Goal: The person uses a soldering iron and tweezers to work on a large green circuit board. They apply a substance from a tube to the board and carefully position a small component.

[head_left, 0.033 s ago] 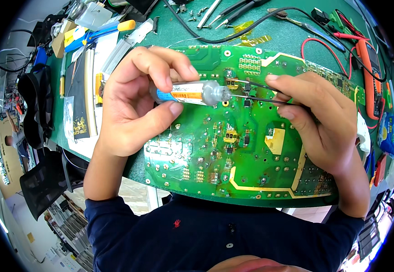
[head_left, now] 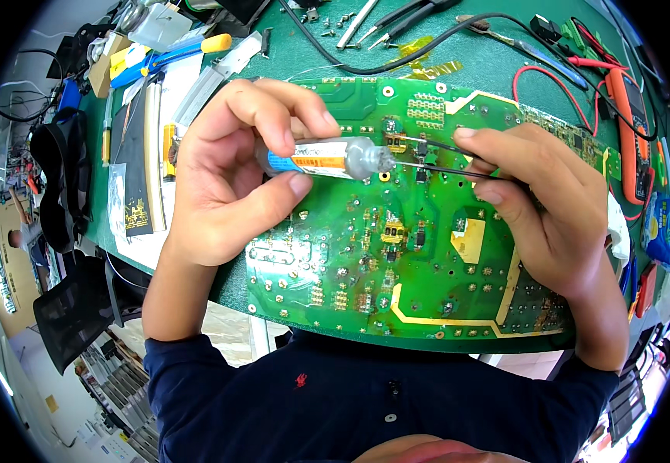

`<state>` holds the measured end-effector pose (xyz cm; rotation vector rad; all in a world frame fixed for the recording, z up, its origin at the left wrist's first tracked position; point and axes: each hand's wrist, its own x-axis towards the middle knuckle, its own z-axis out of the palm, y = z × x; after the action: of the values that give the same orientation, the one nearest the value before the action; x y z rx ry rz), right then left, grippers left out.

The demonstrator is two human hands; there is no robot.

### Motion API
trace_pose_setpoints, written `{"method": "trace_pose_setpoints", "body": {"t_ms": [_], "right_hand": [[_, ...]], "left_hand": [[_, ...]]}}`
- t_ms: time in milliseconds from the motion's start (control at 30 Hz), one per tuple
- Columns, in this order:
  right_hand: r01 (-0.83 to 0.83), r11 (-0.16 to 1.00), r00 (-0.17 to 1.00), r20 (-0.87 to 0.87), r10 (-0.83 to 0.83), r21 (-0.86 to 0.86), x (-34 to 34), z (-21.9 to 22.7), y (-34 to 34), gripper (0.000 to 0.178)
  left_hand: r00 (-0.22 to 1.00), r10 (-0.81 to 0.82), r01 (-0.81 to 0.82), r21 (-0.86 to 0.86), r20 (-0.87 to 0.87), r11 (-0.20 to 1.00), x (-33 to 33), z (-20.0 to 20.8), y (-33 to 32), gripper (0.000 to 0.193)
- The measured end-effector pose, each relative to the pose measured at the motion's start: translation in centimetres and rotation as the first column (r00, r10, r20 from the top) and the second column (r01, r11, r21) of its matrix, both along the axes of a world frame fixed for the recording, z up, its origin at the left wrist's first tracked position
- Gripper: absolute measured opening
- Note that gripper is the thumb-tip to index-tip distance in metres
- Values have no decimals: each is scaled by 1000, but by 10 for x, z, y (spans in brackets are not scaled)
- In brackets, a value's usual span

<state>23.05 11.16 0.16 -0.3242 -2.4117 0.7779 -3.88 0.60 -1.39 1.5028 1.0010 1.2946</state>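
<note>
My left hand point(head_left: 231, 181) holds a small clear vial point(head_left: 354, 160) of grey material with a white, blue and orange label. The vial lies nearly level, its neck pointing right, and a grey clump shows at its mouth. In my right hand point(head_left: 547, 204) is a pair of black tweezers point(head_left: 458, 171), its tips apart. One tip reaches the vial's mouth or sits right beside it; I cannot tell if they touch. Both hands hover over a large green circuit board point(head_left: 327, 231) with gold traces and small parts, and the vial and tweezers hide some of it.
An orange multimeter point(head_left: 628, 116) with red leads lies at the right. Behind the board are a black cable point(head_left: 366, 71), black-handled tweezers point(head_left: 404, 23), a blue-handled brush point(head_left: 539, 54) and yellow tape point(head_left: 435, 71). A blue tool with a yellow end point(head_left: 169, 58) and papers lie at the left.
</note>
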Motion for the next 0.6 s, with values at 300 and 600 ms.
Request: {"method": "trace_pose_setpoints", "body": {"t_ms": [300, 600], "right_hand": [[51, 999, 998, 39, -52, 18, 7, 2, 4, 32], [142, 978, 974, 158, -165, 151, 19, 1, 16, 29]], "left_hand": [[999, 48, -48, 0, 20, 999, 0, -1, -2, 34], [986, 148, -151, 49, 73, 987, -17, -6, -3, 37]]}}
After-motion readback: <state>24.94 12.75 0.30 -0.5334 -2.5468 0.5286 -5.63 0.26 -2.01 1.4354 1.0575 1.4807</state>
